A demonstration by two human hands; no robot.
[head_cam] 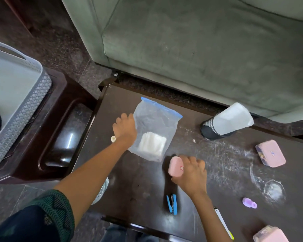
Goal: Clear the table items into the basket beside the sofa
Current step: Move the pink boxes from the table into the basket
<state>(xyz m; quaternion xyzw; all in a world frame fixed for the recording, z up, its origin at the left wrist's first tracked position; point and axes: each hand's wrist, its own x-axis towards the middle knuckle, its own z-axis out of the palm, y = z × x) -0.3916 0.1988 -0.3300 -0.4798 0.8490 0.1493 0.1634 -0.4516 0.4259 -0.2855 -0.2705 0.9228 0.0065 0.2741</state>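
On the dark table (pixel 217 168) lies a clear zip bag (pixel 154 130) with a blue seal and white pads inside. My left hand (pixel 124 127) grips its left edge. My right hand (pixel 191 173) is closed around a small pink box (pixel 175 166) just below the bag. The grey woven basket (pixel 16 95) stands at the far left on a dark stool, beside the green sofa (pixel 199 49). A blue stapler (pixel 172 204) lies on the table below my right hand.
A black mesh pen cup (pixel 215 129) with a white cover lies tipped at the table's far edge. Two more pink boxes (pixel 270 153), (pixel 269 234), a purple item (pixel 249 203), a glass dish (pixel 273 189) and a pen (pixel 223 222) sit to the right.
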